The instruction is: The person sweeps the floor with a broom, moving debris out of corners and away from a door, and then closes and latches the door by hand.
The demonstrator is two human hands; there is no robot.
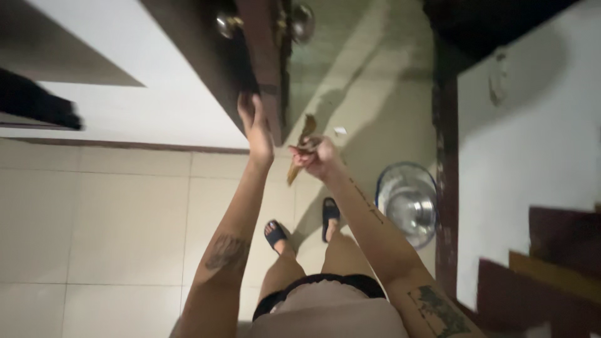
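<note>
My left hand (255, 125) rests flat against the edge of a dark wooden door (263, 56), fingers spread along it. The door carries round metal knobs (302, 22) on both sides, above my hand. My right hand (319, 156) is closed around a brown, crumpled piece that looks like a dry leaf or peel (303, 145), with one end hanging down below the fist. Both hands are raised in front of me, close together beside the door edge. My feet in dark slippers (275, 233) stand on the pale floor tiles.
A round metal basin (408, 203) sits on the floor to the right, next to a dark door frame (446, 156) and a white wall (526, 144). Wooden steps (551, 269) rise at the lower right. Another white wall stands at the upper left.
</note>
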